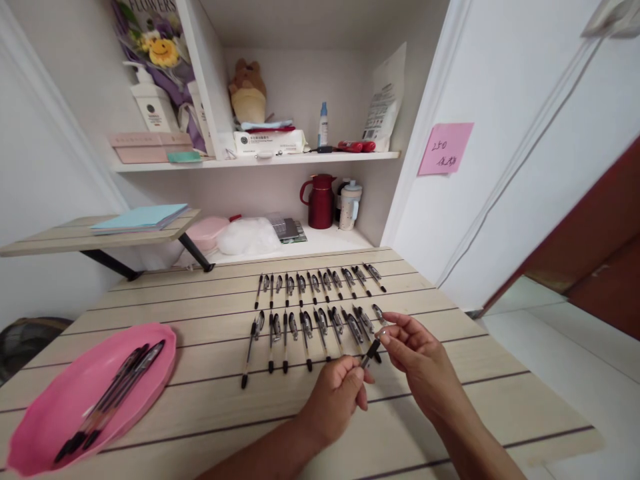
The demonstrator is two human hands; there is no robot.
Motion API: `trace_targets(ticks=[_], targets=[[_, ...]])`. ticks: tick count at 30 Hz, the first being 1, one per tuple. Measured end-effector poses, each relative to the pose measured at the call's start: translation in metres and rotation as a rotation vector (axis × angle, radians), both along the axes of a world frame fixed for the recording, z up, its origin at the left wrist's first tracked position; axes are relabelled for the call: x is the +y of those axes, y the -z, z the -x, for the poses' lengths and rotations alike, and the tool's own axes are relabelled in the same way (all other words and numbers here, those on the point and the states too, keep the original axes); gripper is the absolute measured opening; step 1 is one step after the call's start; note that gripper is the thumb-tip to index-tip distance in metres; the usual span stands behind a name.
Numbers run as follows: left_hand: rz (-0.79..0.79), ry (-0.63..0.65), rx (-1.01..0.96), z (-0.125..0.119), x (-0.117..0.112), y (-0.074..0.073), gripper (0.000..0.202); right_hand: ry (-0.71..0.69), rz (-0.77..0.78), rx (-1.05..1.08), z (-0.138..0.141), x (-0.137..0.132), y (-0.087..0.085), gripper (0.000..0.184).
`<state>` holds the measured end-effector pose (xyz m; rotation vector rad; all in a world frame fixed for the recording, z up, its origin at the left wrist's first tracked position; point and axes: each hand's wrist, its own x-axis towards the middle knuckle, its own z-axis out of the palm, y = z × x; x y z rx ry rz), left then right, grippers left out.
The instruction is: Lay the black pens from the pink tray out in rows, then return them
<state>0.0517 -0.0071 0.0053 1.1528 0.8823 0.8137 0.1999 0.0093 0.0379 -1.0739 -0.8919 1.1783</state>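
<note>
My left hand (336,397) is closed round the barrel of a black-gripped gel pen (371,353), held tilted above the table. At the pen's upper end, the thumb and fingers of my right hand (413,347) pinch a small shiny tip piece; whether it is still joined to the pen I cannot tell. Just beyond my hands, a front row of taken-apart pens (307,339) lies on the table, slim refills alternating with short black and clear pieces. A similar back row (301,290) sits behind it. To the left, a pink tray (163,373) holds several whole pens (113,400).
The striped wooden table (210,400) backs onto a white shelf (320,159). A small raised stand (45,239) bears blue paper (143,218). A red jug (321,203) and a pale cup (350,205) stand behind the table. A pink note (445,148) sticks to the wall.
</note>
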Motion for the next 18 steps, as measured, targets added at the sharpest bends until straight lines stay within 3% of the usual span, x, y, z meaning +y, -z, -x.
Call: trace_targets(ticks=[12, 15, 18], targets=[[-0.174, -0.082, 0.170, -0.0001, -0.0049, -0.0056, 0.023, 0.011, -0.028, -0.070, 0.0027, -0.0039, -0.0021, 0.040], [-0.173, -0.070, 0.148, -0.0002, -0.0050, -0.0051, 0.023, 0.005, -0.023, -0.077, 0.0004, -0.0046, -0.0030, 0.042], [-0.136, -0.031, 0.062, 0.0006, -0.0039, -0.0059, 0.024, -0.093, 0.021, -0.074, -0.0049, -0.0067, -0.0071, 0.044]])
